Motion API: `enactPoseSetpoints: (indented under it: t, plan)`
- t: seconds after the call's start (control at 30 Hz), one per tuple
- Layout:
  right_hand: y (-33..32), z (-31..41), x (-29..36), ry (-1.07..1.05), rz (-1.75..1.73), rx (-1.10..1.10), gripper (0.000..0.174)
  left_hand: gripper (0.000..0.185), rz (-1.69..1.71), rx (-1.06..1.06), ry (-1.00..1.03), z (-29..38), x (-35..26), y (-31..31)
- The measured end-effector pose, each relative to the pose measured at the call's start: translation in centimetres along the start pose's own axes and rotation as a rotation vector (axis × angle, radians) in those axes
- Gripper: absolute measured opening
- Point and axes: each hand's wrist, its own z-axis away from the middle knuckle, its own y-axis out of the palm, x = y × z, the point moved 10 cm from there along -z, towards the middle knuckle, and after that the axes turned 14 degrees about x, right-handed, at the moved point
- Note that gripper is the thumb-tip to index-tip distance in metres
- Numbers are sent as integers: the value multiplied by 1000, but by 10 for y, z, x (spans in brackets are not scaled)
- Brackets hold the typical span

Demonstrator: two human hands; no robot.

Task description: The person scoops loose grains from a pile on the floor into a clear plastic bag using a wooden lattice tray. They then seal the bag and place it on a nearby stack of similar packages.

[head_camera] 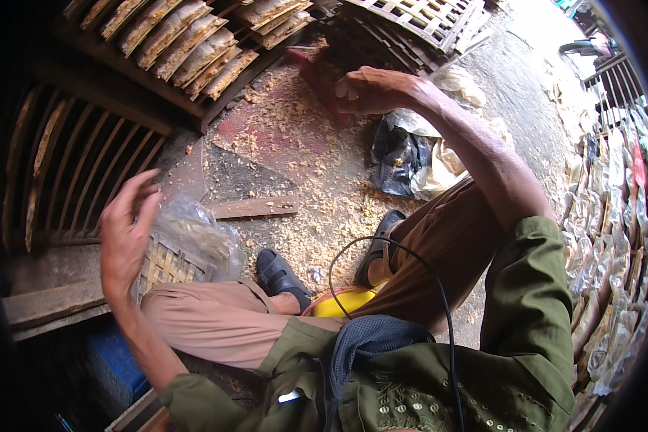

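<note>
My right hand (368, 90) is curled at the upper middle, with a long red object (316, 75) at its fingers. Motion blur hides what kind of object it is. Below it, pale crumbs (286, 135) are scattered over the dark floor, which has reddish patches. On the left my left hand (127, 229) is raised with its fingers apart and nothing in it. It is nearest to a wooden rack of thin slats (94, 167) and a crumpled clear plastic sheet (194, 227). A flat wooden board (254, 207) lies among the crumbs between my hands.
Stacked trays with crusted tan edges (189, 46) fill the rack at upper left. Black and pale plastic sheets (410, 151) lie beside my right leg. A woven bamboo panel (175, 262) and blue crate (119, 364) are at left. Plastic pieces (605, 243) line the right side.
</note>
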Motion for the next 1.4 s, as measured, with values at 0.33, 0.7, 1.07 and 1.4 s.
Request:
enactPoseSetpoints:
  t: [0.33, 0.7, 1.07, 1.4]
  plan:
    - [51, 48, -191, 48, 34, -146, 34, 49, -350, 419, 127, -75, 36, 150]
    - [262, 35, -303, 608, 137, 78, 60, 48, -297, 488, 103, -95, 46, 154]
    - [0, 71, -190, 168, -57, -822, 22, 45, -256, 414, 186, -98, 26, 138]
    - [-97, 50, -24, -263, -672, -525, 42, 103, -74, 105, 454, -111, -35, 108]
